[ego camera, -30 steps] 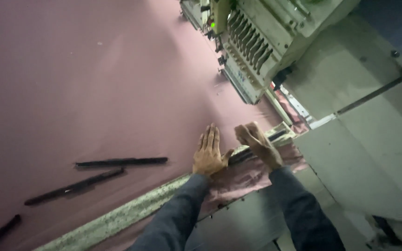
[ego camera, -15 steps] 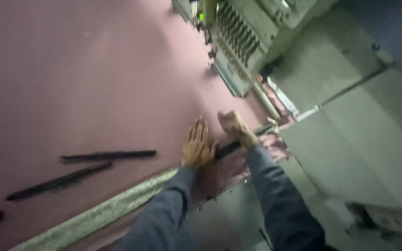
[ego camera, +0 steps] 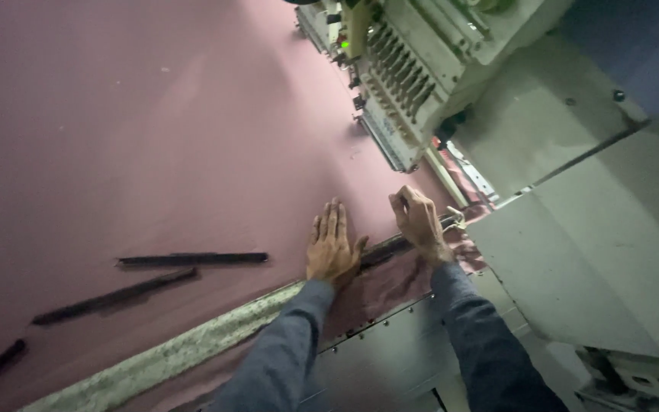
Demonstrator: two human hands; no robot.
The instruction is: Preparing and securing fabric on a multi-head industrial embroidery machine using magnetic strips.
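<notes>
My left hand [ego camera: 331,246] lies flat, fingers spread, on the stretched pink fabric [ego camera: 139,130] close to its near edge. My right hand [ego camera: 418,220] is curled and presses down on a dark clamp bar [ego camera: 384,250] that runs along the fabric's edge between both hands. Both forearms wear grey-blue sleeves. The fabric's loose, crumpled border [ego camera: 390,284] hangs over the metal frame just below my hands.
A white embroidery machine head [ego camera: 413,69] with needles stands over the fabric ahead of my right hand. Several loose dark clamp bars [ego camera: 192,259] lie on the fabric to the left. A pale speckled strip [ego camera: 177,351] runs along the near edge. Grey machine panels [ego camera: 596,252] are at right.
My right hand has closed from a flat hand into a curled grip on the dark bar. The left hand stays flat on the fabric. The view shifted slightly.
</notes>
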